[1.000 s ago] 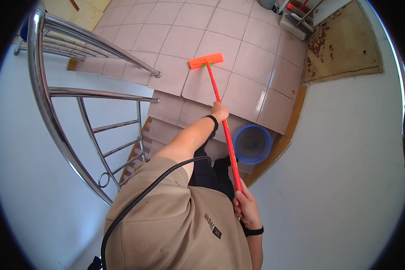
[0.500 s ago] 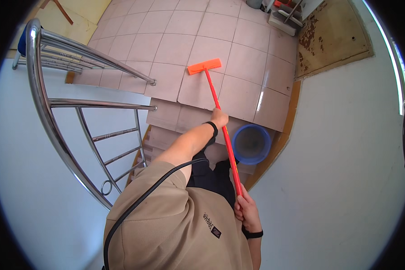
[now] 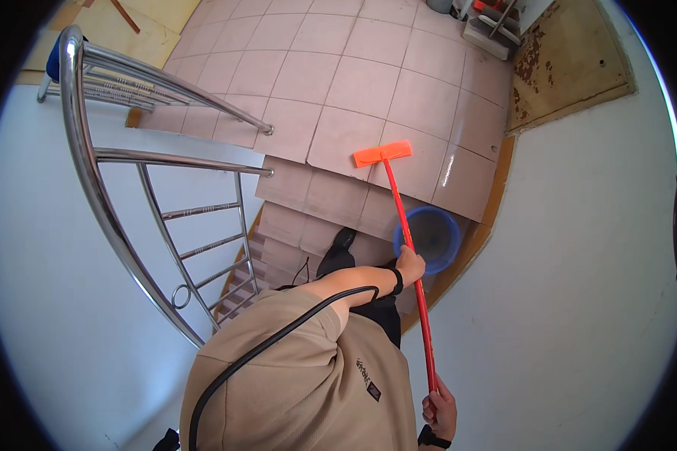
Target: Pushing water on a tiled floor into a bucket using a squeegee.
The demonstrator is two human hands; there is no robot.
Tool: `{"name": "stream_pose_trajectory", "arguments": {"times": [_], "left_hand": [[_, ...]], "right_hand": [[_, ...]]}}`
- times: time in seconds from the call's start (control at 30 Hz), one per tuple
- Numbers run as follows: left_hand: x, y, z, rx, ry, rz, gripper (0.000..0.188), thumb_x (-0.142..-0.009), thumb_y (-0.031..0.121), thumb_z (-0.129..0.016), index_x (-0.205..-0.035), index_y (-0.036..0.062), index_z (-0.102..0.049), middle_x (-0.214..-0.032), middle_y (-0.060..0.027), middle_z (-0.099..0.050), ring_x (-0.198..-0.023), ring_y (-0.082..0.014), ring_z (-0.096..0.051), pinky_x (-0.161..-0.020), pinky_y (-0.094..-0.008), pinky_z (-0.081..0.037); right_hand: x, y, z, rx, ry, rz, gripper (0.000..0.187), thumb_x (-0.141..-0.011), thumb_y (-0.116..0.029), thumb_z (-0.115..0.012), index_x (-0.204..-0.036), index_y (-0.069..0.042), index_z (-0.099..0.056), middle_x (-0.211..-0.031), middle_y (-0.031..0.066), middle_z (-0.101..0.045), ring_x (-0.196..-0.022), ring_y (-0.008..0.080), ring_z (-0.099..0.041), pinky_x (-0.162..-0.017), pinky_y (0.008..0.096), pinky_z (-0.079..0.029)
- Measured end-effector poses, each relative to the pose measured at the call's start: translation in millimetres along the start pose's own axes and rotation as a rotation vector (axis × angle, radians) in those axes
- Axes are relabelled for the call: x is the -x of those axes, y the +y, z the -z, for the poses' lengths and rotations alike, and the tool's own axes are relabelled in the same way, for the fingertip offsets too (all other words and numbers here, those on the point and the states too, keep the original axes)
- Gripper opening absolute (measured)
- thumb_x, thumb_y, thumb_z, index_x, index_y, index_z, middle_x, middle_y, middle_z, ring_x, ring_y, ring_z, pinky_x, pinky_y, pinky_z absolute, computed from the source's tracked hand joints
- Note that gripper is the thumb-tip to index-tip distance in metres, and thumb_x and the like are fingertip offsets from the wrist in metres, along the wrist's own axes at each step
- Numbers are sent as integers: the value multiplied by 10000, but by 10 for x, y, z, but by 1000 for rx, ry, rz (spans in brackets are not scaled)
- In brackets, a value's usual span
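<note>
I hold a sponge mop by its long red handle (image 3: 423, 316). My left hand (image 3: 409, 267) wraps around the middle of the handle, beside the blue bucket. Lower down, my right hand (image 3: 440, 413) closes around the handle's near end, in front of my right side. At the far end, the orange mop head (image 3: 384, 154) is over the landing tiles close to the edge of the top step; whether it presses on them I cannot tell. A round blue bucket (image 3: 456, 242) with murky grey water stands on a step by the right wall, partly under the handle.
Stairs (image 3: 278, 218) drop away at the left below the tiled landing (image 3: 353, 83). A shiny metal railing (image 3: 90, 180) bounds them. A white wall (image 3: 572, 263) rises on the right, with a rusty panel (image 3: 564, 68) farther up. Cleaning tools (image 3: 489, 34) stand at the far right.
The mop has come back toward me and to the right, its head now nearer the step edge. Both hands moved down and right with the handle, still gripping it.
</note>
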State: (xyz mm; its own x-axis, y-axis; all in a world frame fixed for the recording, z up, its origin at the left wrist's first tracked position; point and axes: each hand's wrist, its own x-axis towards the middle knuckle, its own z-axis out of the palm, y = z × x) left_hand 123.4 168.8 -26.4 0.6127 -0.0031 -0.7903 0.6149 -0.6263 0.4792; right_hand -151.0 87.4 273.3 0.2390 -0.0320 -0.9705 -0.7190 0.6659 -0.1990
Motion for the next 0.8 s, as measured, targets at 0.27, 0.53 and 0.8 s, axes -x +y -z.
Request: {"name": "stream_pose_trajectory", "arguments": {"times": [0.27, 0.53, 0.8], "left_hand": [[-864, 126, 854, 104, 113, 50, 383, -909, 158, -532, -1213, -50, -426, -1118, -324, -621, -1054, -467, -629, -909, -493, -511], [-2119, 367, 2345, 167, 172, 18, 413, -854, 148, -574, -1156, -109, -460, -1113, -328, -633, -1060, -425, -651, -893, -445, -544], [-2428, 553, 3172, 231, 64, 47, 449, -852, 178, -603, -1181, -100, -476, -1121, -297, -647, -1044, -409, -665, -883, -439, -556]], "right_hand": [[-490, -620, -729, 241, -98, 33, 534, -1006, -138, -494, -1521, -89, -362, -621, -13, -537, -388, 42, -363, -342, 192, -287], [-956, -1218, -2339, 375, -240, 90, 527, -1024, -154, -466, -1537, -168, -348, -628, -27, -499, -392, 47, -340, -342, 198, -269], [-1081, -1295, -3088, 288, -354, 88, 547, -1030, -146, -443, -1557, -191, -302, -682, -10, -507, -431, 54, -368, -349, 202, -291]]}}
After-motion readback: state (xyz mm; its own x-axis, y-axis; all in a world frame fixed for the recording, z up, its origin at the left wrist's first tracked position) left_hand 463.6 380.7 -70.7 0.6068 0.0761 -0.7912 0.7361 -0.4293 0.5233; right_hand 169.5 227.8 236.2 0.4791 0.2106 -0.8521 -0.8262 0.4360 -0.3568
